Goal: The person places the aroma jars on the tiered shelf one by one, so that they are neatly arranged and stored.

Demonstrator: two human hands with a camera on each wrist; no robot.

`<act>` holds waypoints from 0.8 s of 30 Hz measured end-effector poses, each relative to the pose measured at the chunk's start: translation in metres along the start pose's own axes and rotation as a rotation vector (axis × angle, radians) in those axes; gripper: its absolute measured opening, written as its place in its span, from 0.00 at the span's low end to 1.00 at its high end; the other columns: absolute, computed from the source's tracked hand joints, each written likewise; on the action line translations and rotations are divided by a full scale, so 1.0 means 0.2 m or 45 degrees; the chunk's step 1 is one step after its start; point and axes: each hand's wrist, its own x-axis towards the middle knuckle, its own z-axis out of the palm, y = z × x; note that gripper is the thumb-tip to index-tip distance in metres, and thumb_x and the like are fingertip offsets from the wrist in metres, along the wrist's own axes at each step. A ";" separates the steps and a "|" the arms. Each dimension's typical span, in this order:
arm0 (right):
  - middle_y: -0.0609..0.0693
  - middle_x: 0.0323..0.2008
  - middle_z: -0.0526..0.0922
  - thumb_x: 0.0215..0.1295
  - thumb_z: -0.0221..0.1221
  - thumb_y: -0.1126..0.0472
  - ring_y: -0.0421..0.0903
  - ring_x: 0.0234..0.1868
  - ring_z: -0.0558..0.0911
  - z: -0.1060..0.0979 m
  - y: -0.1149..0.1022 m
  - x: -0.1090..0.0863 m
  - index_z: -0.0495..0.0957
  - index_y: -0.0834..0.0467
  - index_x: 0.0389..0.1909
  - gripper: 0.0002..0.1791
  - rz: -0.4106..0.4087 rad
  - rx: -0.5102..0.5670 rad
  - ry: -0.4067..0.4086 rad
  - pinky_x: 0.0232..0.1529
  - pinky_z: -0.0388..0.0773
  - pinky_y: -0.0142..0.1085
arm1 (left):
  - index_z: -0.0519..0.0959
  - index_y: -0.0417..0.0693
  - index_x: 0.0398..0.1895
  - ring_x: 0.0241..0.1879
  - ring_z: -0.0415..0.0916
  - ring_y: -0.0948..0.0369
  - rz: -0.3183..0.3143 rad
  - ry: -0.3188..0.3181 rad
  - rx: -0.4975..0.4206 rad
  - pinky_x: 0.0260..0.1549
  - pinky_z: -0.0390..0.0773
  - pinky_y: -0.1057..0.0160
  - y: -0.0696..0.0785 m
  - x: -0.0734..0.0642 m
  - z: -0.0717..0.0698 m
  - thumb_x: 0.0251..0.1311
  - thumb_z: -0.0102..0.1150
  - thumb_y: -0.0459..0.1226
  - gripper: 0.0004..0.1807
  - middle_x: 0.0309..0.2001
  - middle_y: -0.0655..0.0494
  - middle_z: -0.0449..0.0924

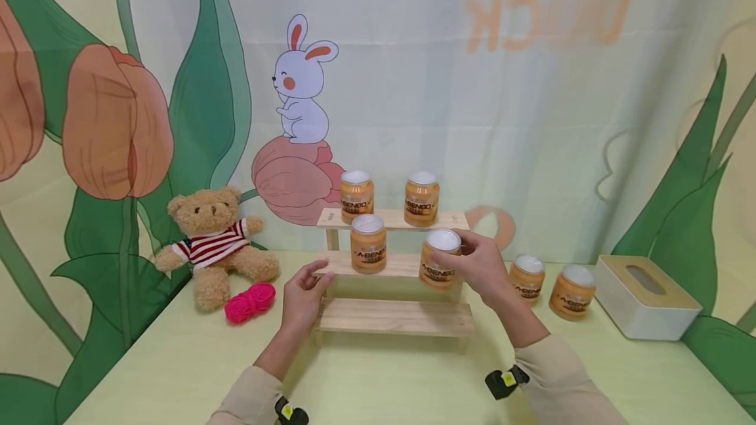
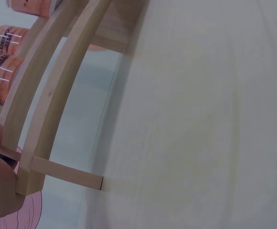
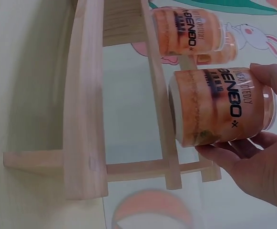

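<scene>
My right hand (image 1: 481,266) grips an orange jar (image 1: 437,271) with a pale lid at the right end of the middle step of a wooden display stand (image 1: 396,315). Seen from the right wrist, thumb and fingers wrap the upper part of this jar (image 3: 214,107), its base at the step's board. Another jar (image 1: 369,244) stands at left on the same step. Two more, a left jar (image 1: 357,199) and a right jar (image 1: 422,201), are on the top step. At the stand's left end, my left hand (image 1: 302,297) holds the middle step's edge between thumb and fingers.
Two more jars, one nearer (image 1: 527,279) and one farther right (image 1: 571,292), stand on the table beside a white tissue box (image 1: 646,297) with a wooden lid. At left sit a teddy bear (image 1: 215,241) and pink yarn (image 1: 250,302). A printed curtain (image 1: 413,84) hangs behind.
</scene>
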 end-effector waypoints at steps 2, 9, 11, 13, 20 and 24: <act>0.59 0.49 0.82 0.58 0.73 0.57 0.50 0.47 0.80 0.01 0.00 0.02 0.77 0.63 0.61 0.31 0.011 -0.026 0.014 0.44 0.79 0.39 | 0.82 0.45 0.54 0.30 0.72 0.62 0.002 -0.003 -0.003 0.21 0.66 0.71 0.00 0.00 0.00 0.64 0.66 0.34 0.15 0.41 0.37 0.82; 0.60 0.51 0.81 0.57 0.73 0.55 0.52 0.48 0.80 0.03 0.00 0.10 0.75 0.65 0.61 0.33 0.020 -0.072 0.018 0.46 0.78 0.42 | 0.82 0.47 0.54 0.31 0.72 0.62 -0.007 0.004 0.008 0.24 0.67 0.71 0.00 0.00 0.00 0.64 0.67 0.35 0.16 0.40 0.39 0.83; 0.60 0.51 0.81 0.58 0.73 0.55 0.53 0.49 0.80 0.04 0.00 0.11 0.75 0.65 0.61 0.33 0.019 -0.077 0.013 0.47 0.78 0.43 | 0.82 0.47 0.54 0.31 0.72 0.63 -0.008 0.002 0.010 0.24 0.67 0.71 0.00 0.00 0.00 0.64 0.66 0.35 0.16 0.41 0.38 0.82; 0.60 0.51 0.80 0.58 0.73 0.55 0.53 0.49 0.80 0.05 0.00 0.13 0.75 0.65 0.60 0.32 0.020 -0.077 0.011 0.47 0.78 0.43 | 0.82 0.47 0.55 0.31 0.72 0.63 -0.006 -0.001 0.012 0.24 0.66 0.71 0.00 0.00 0.00 0.64 0.66 0.35 0.16 0.41 0.37 0.82; 0.60 0.51 0.80 0.58 0.73 0.54 0.53 0.49 0.79 0.08 0.01 0.16 0.75 0.65 0.59 0.32 0.029 -0.083 0.039 0.48 0.78 0.44 | 0.83 0.47 0.54 0.31 0.73 0.63 -0.003 0.007 0.015 0.24 0.67 0.71 -0.01 0.00 0.00 0.63 0.67 0.35 0.15 0.40 0.40 0.83; 0.61 0.52 0.80 0.57 0.73 0.55 0.54 0.50 0.79 0.09 0.01 0.17 0.74 0.66 0.60 0.33 0.039 -0.090 0.052 0.49 0.77 0.44 | 0.83 0.46 0.54 0.31 0.72 0.64 -0.005 0.009 0.021 0.23 0.66 0.71 -0.01 0.00 0.01 0.64 0.66 0.35 0.16 0.39 0.41 0.83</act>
